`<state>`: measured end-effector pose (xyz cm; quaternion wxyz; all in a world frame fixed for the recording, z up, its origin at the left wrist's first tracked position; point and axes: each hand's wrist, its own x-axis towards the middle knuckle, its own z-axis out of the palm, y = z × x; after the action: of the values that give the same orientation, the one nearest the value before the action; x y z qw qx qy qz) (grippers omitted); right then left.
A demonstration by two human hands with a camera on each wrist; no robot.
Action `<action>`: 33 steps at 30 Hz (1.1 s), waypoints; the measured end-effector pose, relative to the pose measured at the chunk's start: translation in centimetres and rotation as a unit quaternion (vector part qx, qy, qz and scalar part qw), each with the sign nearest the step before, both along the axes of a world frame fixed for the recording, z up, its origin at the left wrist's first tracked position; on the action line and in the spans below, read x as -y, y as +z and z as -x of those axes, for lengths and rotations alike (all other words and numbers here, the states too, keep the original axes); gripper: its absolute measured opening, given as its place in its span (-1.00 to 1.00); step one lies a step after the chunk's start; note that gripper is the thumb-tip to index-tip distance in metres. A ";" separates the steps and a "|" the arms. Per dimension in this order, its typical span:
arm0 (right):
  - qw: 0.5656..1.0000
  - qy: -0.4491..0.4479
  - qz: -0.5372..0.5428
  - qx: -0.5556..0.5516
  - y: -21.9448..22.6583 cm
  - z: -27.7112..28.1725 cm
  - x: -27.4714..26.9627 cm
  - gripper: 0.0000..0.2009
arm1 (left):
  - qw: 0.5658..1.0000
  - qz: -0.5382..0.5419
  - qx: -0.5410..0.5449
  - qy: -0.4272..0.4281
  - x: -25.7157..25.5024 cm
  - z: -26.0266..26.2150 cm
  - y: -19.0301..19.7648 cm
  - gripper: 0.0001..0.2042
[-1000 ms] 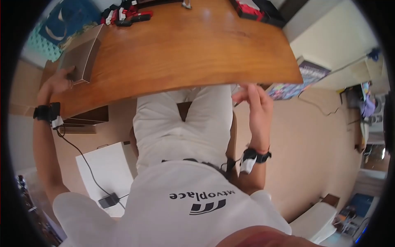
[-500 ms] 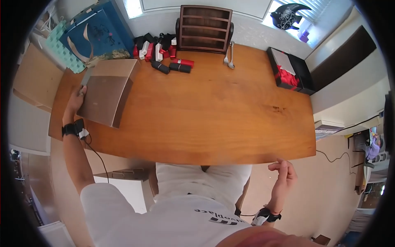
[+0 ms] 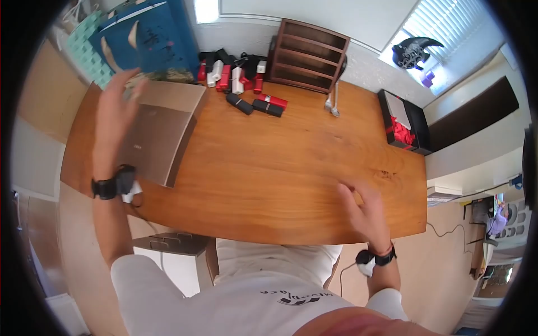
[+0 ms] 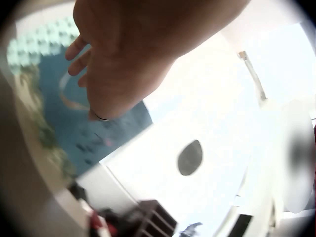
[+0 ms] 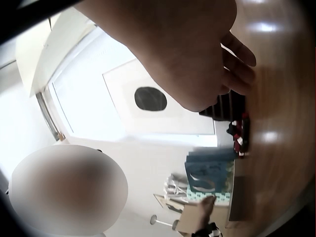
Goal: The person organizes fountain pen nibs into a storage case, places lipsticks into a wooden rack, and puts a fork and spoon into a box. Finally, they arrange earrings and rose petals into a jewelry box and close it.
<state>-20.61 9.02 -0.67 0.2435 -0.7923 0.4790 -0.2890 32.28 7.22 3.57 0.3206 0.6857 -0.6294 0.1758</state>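
Note:
My left hand (image 3: 115, 115) is over the left end of a flat brown box (image 3: 157, 131), its fingers loosely extended and nothing in them. In the left wrist view, the same hand (image 4: 131, 64) overlaps a blue paper bag (image 4: 118, 133). My right hand (image 3: 367, 215) hovers over the table's front right part, holding nothing, thumb and fingers apart. Relaxed fingers also show on that hand (image 5: 197, 64) in the right wrist view. The box lies on the wooden table (image 3: 269, 179) at the left, partly hidden by my left hand.
Behind the box stand the blue bag (image 3: 145, 42) and a mint-green bumpy item (image 3: 84, 53). Several red, black and white tubes (image 3: 238, 81) lie beside a dark wooden rack (image 3: 308, 56). A fork and spoon (image 3: 335, 103) and a black box with red ribbon (image 3: 403, 120) are farther right.
My left hand has let go of the brown box's left side and lifted above it. My right hand has risen from beside the front edge to over the table. The head view has tilted up.

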 end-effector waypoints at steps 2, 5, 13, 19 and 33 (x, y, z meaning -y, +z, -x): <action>0.996 0.084 0.040 -0.008 -0.7 -2.3 3.6 -0.81 | 0.993 0.021 -0.029 -0.115 1.1 7.3 1.0 -0.74; 0.986 0.152 0.034 -0.053 -0.8 -6.7 9.5 -0.74 | 0.975 -0.126 0.005 -0.185 2.2 14.7 -2.7 -0.65; 0.973 0.138 0.160 -0.093 -6.4 -14.5 17.3 -0.70 | 0.967 -0.253 0.014 0.000 7.2 18.9 -7.9 -0.38; 0.984 0.098 0.146 -0.021 -7.3 -14.0 17.9 -0.72 | 0.980 -0.198 -0.008 -0.003 8.2 18.0 -9.6 -0.31; 0.938 -0.136 0.104 0.301 -7.1 -10.4 20.9 -0.71 | 0.947 -0.105 -0.116 -0.282 15.2 23.9 -5.8 -0.37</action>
<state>-10.21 -11.91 -7.80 0.2508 -0.6163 0.4542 -0.5924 8.34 -7.99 -2.23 0.3536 0.5260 -0.7704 -0.0694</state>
